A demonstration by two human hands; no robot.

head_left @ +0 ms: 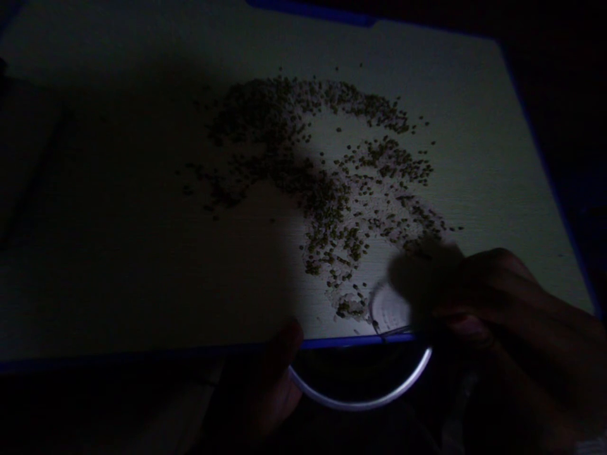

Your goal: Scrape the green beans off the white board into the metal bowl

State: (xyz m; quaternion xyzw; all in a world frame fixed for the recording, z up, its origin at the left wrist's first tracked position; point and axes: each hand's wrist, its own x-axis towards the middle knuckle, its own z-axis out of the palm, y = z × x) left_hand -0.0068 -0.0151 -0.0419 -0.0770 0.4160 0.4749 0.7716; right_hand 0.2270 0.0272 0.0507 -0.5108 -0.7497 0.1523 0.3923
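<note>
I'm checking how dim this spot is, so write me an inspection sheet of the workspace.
Surface: pale board with blue edging, partly shadowed.
Job's things: small greenish seeds scattered among pale grains; pale round piece by the near edge; bright curved rim below that edge.
Clutter: dim slab-like shape at left, unclear.
Hands: left hand at near edge; right hand beside round piece; grips unclear.
Cables: nothing seen.
Surroundings: too dark to tell.
</note>
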